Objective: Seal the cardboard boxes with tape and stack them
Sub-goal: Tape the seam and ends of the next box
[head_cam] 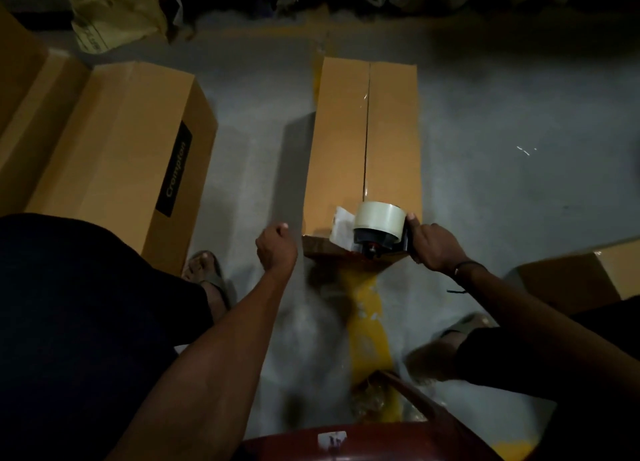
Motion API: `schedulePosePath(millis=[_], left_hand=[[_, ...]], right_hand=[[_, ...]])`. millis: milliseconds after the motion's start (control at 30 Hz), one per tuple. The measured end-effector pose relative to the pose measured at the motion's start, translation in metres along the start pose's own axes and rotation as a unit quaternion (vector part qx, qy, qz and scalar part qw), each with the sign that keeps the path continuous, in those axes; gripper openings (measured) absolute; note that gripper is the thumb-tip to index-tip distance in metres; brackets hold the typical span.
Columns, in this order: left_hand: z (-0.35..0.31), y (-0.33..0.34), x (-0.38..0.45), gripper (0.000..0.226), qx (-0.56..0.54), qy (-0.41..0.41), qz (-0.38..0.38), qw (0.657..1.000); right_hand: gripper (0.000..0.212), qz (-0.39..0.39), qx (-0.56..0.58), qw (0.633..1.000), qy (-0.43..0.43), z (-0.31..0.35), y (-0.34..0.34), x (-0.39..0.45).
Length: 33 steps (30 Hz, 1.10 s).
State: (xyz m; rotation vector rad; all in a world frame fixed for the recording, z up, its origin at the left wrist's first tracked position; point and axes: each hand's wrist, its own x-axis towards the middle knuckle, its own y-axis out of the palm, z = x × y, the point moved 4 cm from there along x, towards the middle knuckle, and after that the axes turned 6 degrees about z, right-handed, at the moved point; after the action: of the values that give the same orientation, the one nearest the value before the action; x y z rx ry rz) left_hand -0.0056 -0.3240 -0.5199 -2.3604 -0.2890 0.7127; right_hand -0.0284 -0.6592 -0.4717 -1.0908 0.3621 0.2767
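Left grip (276, 246) clenched, empty, beside box (363, 148); right grip (434, 245) grasping tape dispenser (379, 230) at box's near end.

A long brown cardboard box (363, 141) lies flat on the floor, a tape dispenser (377, 230) at its near end.

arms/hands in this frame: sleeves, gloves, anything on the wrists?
Both forearms are bare, with no sleeves visible and no gloves. The left hand shows nothing on the wrist or fingers. The right hand has a thin dark band around the wrist, with a loose dark thread end hanging from it. The frame is too dim to show rings.
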Motion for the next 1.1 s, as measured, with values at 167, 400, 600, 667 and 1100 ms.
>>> schedulePosePath(millis=[167,400,600,667,1100], left_hand=[[-0.046,0.021,-0.023,0.051,0.011,0.044,0.069,0.997],[-0.039,0.03,-0.021,0.044,0.069,0.077,0.046,0.994],[-0.038,0.031,-0.015,0.07,0.067,0.061,0.056,0.994],[-0.035,0.031,-0.014,0.074,0.057,0.076,0.041,0.995],[-0.099,0.069,-0.063,0.043,0.078,0.267,0.085,0.957]], right_hand=[[0.077,-0.017,-0.087,0.996,0.016,0.01,-0.005,-0.005],[0.105,-0.05,-0.182,0.982,-0.023,0.013,-0.003,0.001],[0.089,-0.019,-0.19,0.981,0.022,-0.017,-0.018,-0.005],[0.068,-0.035,-0.187,0.981,0.029,-0.04,-0.036,-0.016],[0.078,-0.01,-0.182,0.98,0.077,-0.121,-0.054,-0.044]])
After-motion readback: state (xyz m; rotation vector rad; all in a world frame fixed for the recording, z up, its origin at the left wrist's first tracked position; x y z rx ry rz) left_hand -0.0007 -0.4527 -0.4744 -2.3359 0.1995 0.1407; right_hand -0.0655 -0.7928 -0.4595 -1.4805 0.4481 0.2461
